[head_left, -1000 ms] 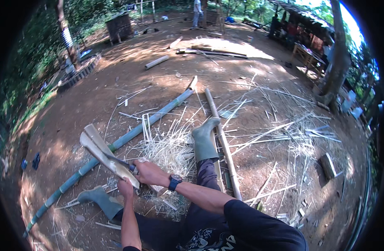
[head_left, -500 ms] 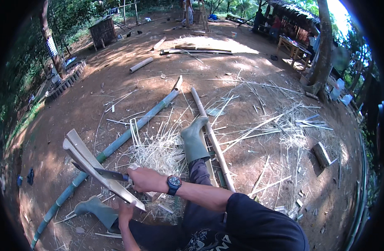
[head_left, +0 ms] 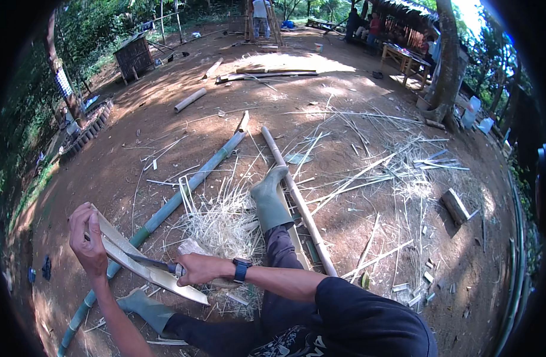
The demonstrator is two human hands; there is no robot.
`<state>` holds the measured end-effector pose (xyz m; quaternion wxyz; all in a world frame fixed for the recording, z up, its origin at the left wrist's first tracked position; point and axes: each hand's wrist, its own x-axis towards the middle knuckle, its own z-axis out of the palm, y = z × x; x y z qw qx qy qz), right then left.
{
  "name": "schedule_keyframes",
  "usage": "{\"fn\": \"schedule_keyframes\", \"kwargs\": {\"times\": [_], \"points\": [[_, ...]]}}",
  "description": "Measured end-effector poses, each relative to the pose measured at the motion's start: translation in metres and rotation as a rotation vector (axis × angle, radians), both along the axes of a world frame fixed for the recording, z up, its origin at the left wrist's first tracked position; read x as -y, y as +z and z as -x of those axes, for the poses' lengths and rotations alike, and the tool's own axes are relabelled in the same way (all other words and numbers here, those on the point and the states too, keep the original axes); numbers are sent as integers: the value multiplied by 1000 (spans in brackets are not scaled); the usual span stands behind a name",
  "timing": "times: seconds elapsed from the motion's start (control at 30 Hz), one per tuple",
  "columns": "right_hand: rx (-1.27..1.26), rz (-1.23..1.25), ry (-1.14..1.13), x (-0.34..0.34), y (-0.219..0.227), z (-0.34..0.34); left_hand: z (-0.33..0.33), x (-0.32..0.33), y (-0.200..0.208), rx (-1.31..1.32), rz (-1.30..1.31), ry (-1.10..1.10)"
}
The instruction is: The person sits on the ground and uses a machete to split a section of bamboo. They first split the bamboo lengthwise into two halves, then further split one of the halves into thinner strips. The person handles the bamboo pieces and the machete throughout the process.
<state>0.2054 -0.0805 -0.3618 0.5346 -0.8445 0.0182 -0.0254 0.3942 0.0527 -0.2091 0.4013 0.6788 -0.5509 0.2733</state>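
Observation:
My left hand is wrapped around the far left end of a split bamboo piece. My right hand grips the handle of a machete, whose dark blade sits in the gap between the bamboo's two halves. The near end of the bamboo rests low, close to my left boot. Beyond my right hand a pale wood block shows in part. The blade's tip is hidden by the bamboo.
A long green bamboo pole runs diagonally past the split piece. A brown pole lies beside my right boot. Pale shavings and strips cover the ground. A short log lies right; people sit under a far shelter.
My left hand has moved from the bamboo's near end to its far left end. The right hand keeps the machete in the split, its wrist turned slightly. The view has shifted a little.

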Motion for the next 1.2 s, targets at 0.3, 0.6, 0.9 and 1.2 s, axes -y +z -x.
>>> {"fn": "schedule_keyframes", "kwargs": {"times": [0.3,0.6,0.9,1.2], "points": [[-230,-683,88,13,-27,31,14,40,-15,-8,125,-27],[-315,-318,-177,22,-4,45,40,82,-23,-134,217,-28],[-266,-122,-208,32,-23,42,49,93,-26,-89,273,67],[-173,128,-287,31,-8,33,34,60,-14,-132,146,-137]]}}
